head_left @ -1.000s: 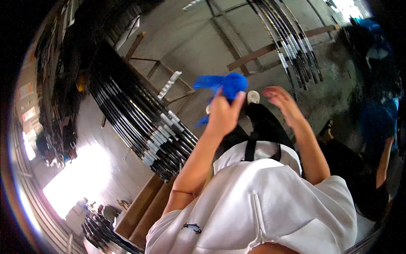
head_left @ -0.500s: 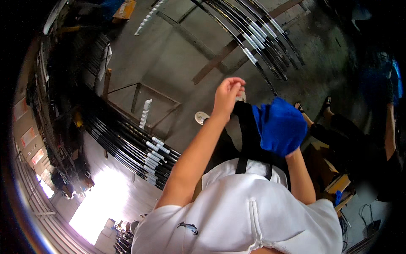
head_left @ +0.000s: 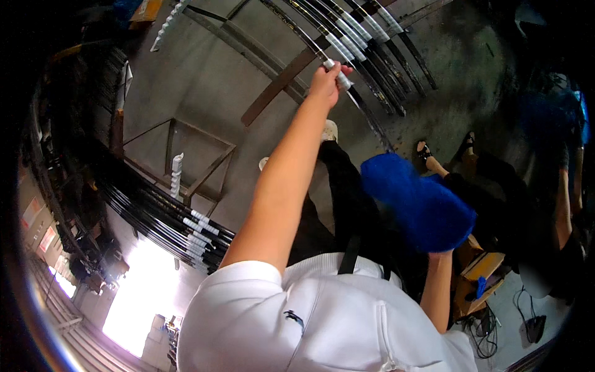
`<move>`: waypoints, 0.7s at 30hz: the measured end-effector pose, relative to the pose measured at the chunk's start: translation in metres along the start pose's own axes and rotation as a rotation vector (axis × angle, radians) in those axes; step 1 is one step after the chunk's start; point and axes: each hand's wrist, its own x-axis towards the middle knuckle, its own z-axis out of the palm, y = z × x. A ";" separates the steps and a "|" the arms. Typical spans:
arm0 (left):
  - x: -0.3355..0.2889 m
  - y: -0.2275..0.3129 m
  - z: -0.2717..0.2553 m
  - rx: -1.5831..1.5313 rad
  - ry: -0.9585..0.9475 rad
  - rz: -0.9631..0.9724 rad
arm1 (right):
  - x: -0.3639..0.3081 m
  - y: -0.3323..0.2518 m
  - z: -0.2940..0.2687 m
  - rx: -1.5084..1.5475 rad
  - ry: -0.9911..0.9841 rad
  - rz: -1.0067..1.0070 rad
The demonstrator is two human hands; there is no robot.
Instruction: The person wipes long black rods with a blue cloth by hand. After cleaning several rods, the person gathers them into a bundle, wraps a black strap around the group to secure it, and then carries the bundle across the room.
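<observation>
Black and slim, the nearest pole (head_left: 370, 119) on the head view crosses the brown crossbar (head_left: 266, 99) nearest its lower-left end, the left hand's grip (head_left: 326, 84) clamped round the white band (head_left: 344, 80). Firm hold, clear of neighbouring poles (head_left: 376, 28), would serve best! Blue cloth (head_left: 421, 204) swallows the right hand: grip, cannot tell. Far pole ends? Cut off up top.

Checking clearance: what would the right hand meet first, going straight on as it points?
Going by the blue cloth over it, probably the near end of the rod the left hand grips; depth is unclear, so it could pass above.
</observation>
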 end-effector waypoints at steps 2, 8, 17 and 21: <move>-0.053 0.026 0.004 0.104 -0.065 -0.017 | 0.011 -0.009 0.004 -0.061 -0.158 -0.052; -0.220 0.107 0.044 0.272 -0.046 0.132 | 0.032 0.003 0.087 -0.458 -0.437 0.069; -0.306 0.234 0.066 0.367 -0.083 0.628 | -0.073 0.067 0.251 -0.531 -1.213 0.106; -0.333 0.265 0.051 0.237 -0.090 0.724 | -0.099 0.068 0.221 -0.749 -1.192 0.227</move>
